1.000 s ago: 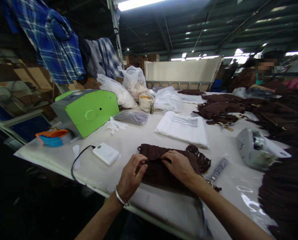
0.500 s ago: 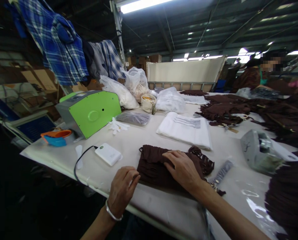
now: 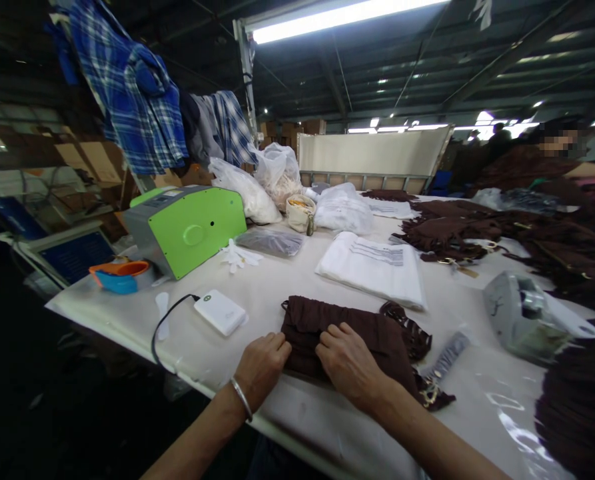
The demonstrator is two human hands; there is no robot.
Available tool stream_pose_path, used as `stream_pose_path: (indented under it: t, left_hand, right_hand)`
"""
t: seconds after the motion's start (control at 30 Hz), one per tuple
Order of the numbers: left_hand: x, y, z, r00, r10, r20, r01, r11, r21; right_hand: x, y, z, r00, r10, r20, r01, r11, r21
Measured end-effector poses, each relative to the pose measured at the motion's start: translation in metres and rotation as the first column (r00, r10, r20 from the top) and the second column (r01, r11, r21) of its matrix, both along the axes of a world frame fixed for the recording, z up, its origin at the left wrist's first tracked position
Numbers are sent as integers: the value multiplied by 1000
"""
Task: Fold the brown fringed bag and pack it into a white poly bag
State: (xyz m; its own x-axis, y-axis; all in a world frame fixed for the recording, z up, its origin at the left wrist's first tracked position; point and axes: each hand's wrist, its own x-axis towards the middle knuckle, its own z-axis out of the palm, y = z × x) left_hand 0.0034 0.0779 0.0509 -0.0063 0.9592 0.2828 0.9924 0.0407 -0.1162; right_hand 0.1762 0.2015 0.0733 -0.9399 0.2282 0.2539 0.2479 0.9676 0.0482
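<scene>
A folded brown fringed cloth bag (image 3: 357, 317) lies flat near the table's front edge. Its fringe and a gold-coloured clasp (image 3: 430, 395) stick out on the right. My left hand (image 3: 263, 363), with a silver bangle on the wrist, pinches the bag's front left corner between curled fingers. Over the middle of the front edge, my right hand (image 3: 348, 363) is closed on the fabric, knuckles up; its thumb is hidden. A small clear packet with a grey strip (image 3: 450, 355) rests just right of the bag.
Left of the bag are a white power bank (image 3: 220, 312) with a black cable, a tape dispenser (image 3: 122, 275) and a green machine (image 3: 194, 233). Behind lie white plastic bags (image 3: 372, 267). A metal tape dispenser (image 3: 517, 313) and brown goods (image 3: 582, 393) stand right. Another person is at far right.
My left hand has moved onto the bag's left corner. My right hand has drawn back from the bag's top to its front edge, fingers now curled. The camera view has shifted slightly.
</scene>
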Motion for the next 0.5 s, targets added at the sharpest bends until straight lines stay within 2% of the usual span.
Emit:
stream_pose_path:
  t: [0.07, 0.13, 0.27, 0.3, 0.4, 0.43, 0.5]
  left_hand:
    - [2, 1, 6, 999, -2, 36, 1, 1000, 14]
    - [7, 1, 9, 995, -36, 90, 29, 997, 77]
    - [17, 9, 8, 957, -215, 195, 182, 968, 172]
    - [17, 13, 7, 951, -209, 228, 167, 967, 190]
    - [5, 29, 6, 961, -75, 266, 8, 970, 243]
    - [-1, 36, 6, 969, -46, 242, -16, 969, 248]
    - [-12, 48, 7, 984, -48, 170, 11, 977, 213]
  right_hand:
    - [7, 0, 6, 1000, 12, 6, -11, 999, -33]
    - [13, 1, 13, 998, -36, -45, 32, 995, -97]
    - [20, 7, 20, 966, -211, -149, 182, 965, -187]
    - [21, 9, 20, 962, -234, -140, 205, 959, -198]
    - [26, 14, 15, 955, -282, -91, 260, 944, -205]
    - [27, 16, 12, 952, -296, -81, 275, 940, -203]
    - [31, 18, 7, 945, -318, -73, 299, 934, -198]
